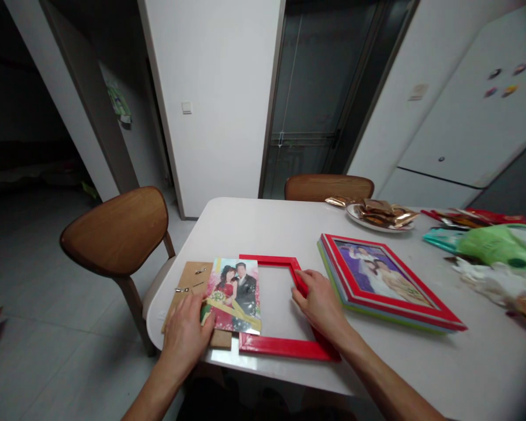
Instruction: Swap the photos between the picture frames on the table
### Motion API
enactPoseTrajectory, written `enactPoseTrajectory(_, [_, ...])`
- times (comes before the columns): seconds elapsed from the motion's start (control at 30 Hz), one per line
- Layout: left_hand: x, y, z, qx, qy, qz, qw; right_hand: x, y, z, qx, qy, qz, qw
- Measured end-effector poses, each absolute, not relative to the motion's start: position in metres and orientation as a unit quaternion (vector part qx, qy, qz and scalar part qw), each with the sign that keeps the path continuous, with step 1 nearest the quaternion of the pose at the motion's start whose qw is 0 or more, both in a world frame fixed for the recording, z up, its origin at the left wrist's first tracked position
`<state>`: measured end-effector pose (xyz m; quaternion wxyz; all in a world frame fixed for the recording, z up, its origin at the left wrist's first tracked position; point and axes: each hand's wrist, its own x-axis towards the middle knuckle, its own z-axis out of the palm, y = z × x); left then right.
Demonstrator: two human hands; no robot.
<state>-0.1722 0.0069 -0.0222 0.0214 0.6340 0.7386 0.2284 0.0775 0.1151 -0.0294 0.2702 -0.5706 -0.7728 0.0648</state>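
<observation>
My left hand (186, 327) is closed at the lower left edge of a glossy wedding photo (239, 292), thumb near its corner. Beneath that hand lies a brown backing board (188, 278) with small metal clips. The photo overlaps the board and hides most of the left side of an empty red picture frame (284, 347). The frame lies flat, with the white tabletop showing through its opening. My right hand (319, 304) grips the frame's right side, thumb toward the opening and fingers over the bar.
To the right lies a stack of framed pictures (390, 275), red on top. Behind it, a plate (357, 221) holds gold-wrapped packets. A green plastic bag (499, 245) and crumpled white wrapping (482, 280) sit at far right. Wooden chairs (118, 234) stand around the white table (245, 225).
</observation>
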Motion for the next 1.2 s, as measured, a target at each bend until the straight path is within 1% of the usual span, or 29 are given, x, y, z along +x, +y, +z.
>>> enactPoseTrajectory(0.07, [-0.169,0.006,-0.024,0.654,0.716,0.244,0.014,0.062,0.109,-0.027,-0.549,-0.760,0.157,0.310])
enactPoseTrajectory(0.2, [-0.149,0.003,-0.030,0.711,0.640,0.288,0.030,0.021,0.100,-0.031,-0.490,-0.666,0.460,0.324])
enactPoseTrajectory(0.23, [-0.143,0.002,-0.033,0.725,0.622,0.292,0.034,0.011,0.099,-0.033,-0.473,-0.636,0.508,0.337])
enactPoseTrajectory(0.3, [-0.132,0.004,-0.037,0.744,0.598,0.296,0.037,-0.004,0.097,-0.031,-0.449,-0.581,0.560,0.383])
enactPoseTrajectory(0.37, [-0.126,0.009,-0.039,0.745,0.588,0.314,0.027,-0.015,0.094,-0.020,-0.427,-0.539,0.578,0.440])
enactPoseTrajectory(0.43, [-0.126,0.015,-0.035,0.738,0.572,0.356,0.013,-0.021,0.088,-0.002,-0.392,-0.512,0.593,0.482])
enactPoseTrajectory(0.53, [-0.131,0.022,-0.019,0.695,0.549,0.464,0.026,-0.022,0.077,0.024,-0.335,-0.500,0.614,0.511])
enactPoseTrajectory(0.6, [-0.131,0.024,-0.005,0.618,0.560,0.546,0.076,-0.021,0.073,0.030,-0.333,-0.504,0.615,0.507])
enactPoseTrajectory(0.7, [-0.119,0.022,0.010,0.460,0.561,0.656,0.209,-0.014,0.073,0.017,-0.380,-0.488,0.629,0.471])
enactPoseTrajectory(0.77, [-0.107,0.021,0.011,0.379,0.532,0.694,0.302,-0.008,0.076,0.003,-0.388,-0.448,0.665,0.455])
enactPoseTrajectory(0.8, [-0.101,0.021,0.009,0.356,0.516,0.702,0.338,-0.003,0.078,-0.003,-0.385,-0.426,0.677,0.460])
enactPoseTrajectory(0.9, [-0.093,0.024,-0.002,0.366,0.486,0.691,0.390,0.018,0.087,-0.011,-0.407,-0.409,0.651,0.493])
enactPoseTrajectory(0.93, [-0.093,0.026,-0.006,0.382,0.487,0.679,0.396,0.027,0.091,-0.011,-0.431,-0.422,0.629,0.492])
enactPoseTrajectory(1.0, [-0.096,0.028,-0.014,0.414,0.511,0.638,0.402,0.045,0.101,-0.009,-0.486,-0.463,0.584,0.457])
enactPoseTrajectory(1.1, [-0.100,0.027,-0.021,0.474,0.566,0.560,0.377,0.066,0.114,-0.010,-0.537,-0.528,0.526,0.395])
enactPoseTrajectory(1.2, [-0.098,0.021,-0.024,0.567,0.605,0.465,0.310,0.073,0.123,-0.016,-0.543,-0.559,0.507,0.369])
